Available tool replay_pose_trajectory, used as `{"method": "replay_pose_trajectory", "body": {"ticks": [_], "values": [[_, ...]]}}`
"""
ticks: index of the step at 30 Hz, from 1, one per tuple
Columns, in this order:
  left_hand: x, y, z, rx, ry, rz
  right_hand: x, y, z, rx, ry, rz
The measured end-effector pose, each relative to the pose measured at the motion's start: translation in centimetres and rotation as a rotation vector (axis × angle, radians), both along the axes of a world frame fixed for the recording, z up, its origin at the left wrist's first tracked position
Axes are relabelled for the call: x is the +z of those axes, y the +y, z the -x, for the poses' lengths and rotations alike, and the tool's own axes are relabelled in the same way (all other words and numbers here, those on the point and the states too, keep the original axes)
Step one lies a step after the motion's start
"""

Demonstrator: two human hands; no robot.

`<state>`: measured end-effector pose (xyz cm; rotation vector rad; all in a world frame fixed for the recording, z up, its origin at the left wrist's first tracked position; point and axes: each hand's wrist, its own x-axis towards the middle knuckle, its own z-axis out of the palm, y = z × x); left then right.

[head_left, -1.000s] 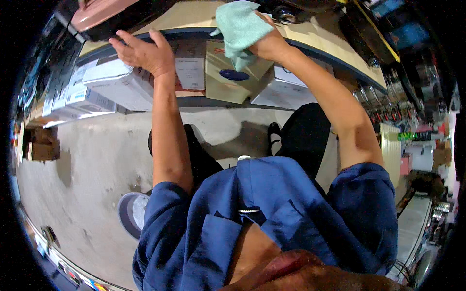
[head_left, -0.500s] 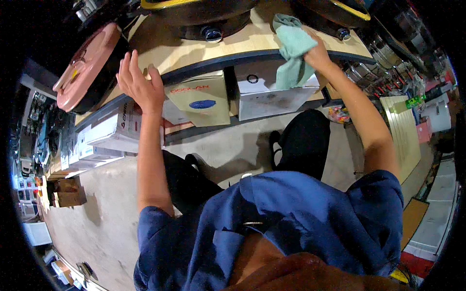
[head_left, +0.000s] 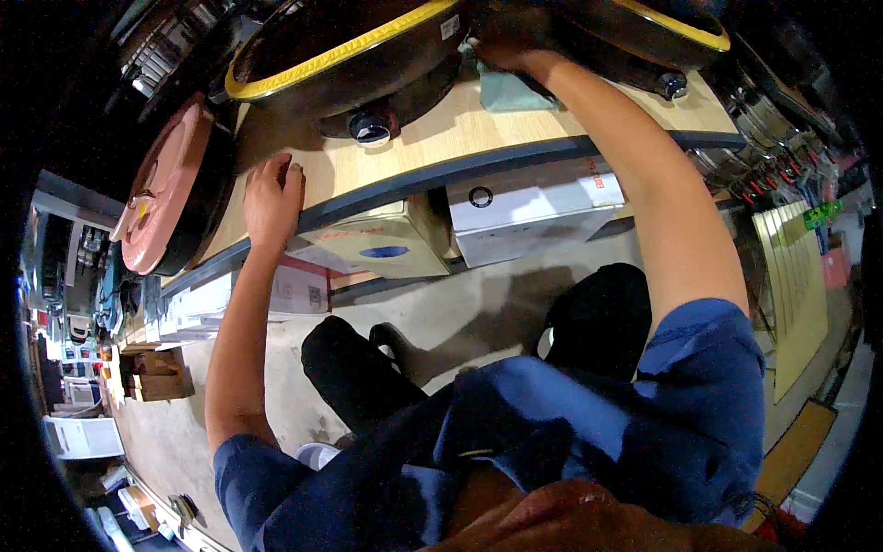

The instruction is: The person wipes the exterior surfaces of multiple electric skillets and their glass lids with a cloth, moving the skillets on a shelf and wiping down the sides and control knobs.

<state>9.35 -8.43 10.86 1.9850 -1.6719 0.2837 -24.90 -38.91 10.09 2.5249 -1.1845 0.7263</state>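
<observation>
My right hand (head_left: pixel 511 53) reaches in between two dark electric cookers, pressing a pale green cloth (head_left: pixel 515 94) against the light wooden shelf top (head_left: pixel 423 138). Shadow hides most of its fingers. On the left stands the nearer cooker (head_left: pixel 405 69), with a yellow rim and a round front knob (head_left: pixel 371 127). The other yellow-rimmed cooker (head_left: pixel 625 51) is on the right. My left hand (head_left: pixel 273 198) holds nothing and rests on the shelf's front edge, its fingers laid on the wood, beside a pink oval lid or pan (head_left: pixel 166 189).
Below the top, a cream carton (head_left: pixel 382 244) and a white carton (head_left: pixel 533 207) sit on a lower shelf. Metal kitchenware (head_left: pixel 750 147) hangs or stands at the right, near cream panels (head_left: pixel 791 294). A brown box (head_left: pixel 158 377) lies on the floor at left.
My right hand has carried the cloth from the front edge farther back, between the cookers. My left hand has come down onto the shelf edge. The view has shifted nearer the shelf.
</observation>
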Motion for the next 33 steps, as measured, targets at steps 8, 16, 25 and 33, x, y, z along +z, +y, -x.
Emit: {"method": "replay_pose_trajectory", "body": {"ticks": [8, 16, 25, 33], "values": [[0.6, 1.4, -0.6, 0.041, 0.035, -0.011, 1.1, -2.4, -2.1, -0.154, -0.133, 0.163], [0.3, -0.1, -0.4, -0.041, 0.027, 0.055, -0.2, -0.6, 1.9, -0.206, -0.145, 0.062], [-0.5, 0.0, -1.9, -0.036, -0.042, 0.038, 0.0, 12.8, 10.5, -0.118, 0.134, -0.12], [2.2, -0.3, 1.3, 0.145, -0.011, -0.243, -1.3, 18.5, 24.1, -0.096, 0.122, 0.169]]}}
